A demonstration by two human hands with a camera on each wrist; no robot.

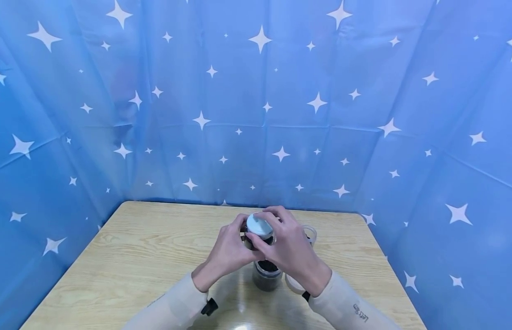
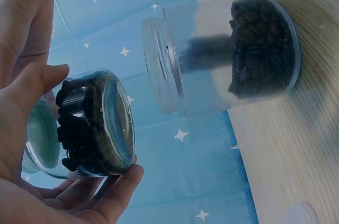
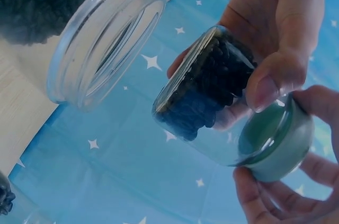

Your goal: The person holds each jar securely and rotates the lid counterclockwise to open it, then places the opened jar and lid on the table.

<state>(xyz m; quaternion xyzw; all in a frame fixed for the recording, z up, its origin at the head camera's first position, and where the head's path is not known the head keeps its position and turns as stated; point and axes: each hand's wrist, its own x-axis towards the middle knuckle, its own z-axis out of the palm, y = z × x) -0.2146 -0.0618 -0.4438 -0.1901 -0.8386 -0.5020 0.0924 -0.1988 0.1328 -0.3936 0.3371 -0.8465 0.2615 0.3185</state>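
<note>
My left hand (image 1: 228,251) grips a small clear glass jar (image 2: 92,123) partly filled with dark coffee beans (image 3: 212,81). With my right hand (image 1: 294,250) I hold the pale green lid (image 1: 259,225) by its edge, fingertips around its rim. In the right wrist view the lid sits on the small jar's mouth. Below both hands a larger clear jar (image 1: 267,277) stands upright and uncovered on the table. Coffee beans (image 2: 262,49) fill its lower part.
Another clear container (image 1: 310,233) stands behind my right hand, partly hidden by it. A whitish round lid (image 1: 294,285) lies right of the large jar. The wooden table (image 1: 156,247) ends at a blue star-patterned curtain (image 1: 239,137).
</note>
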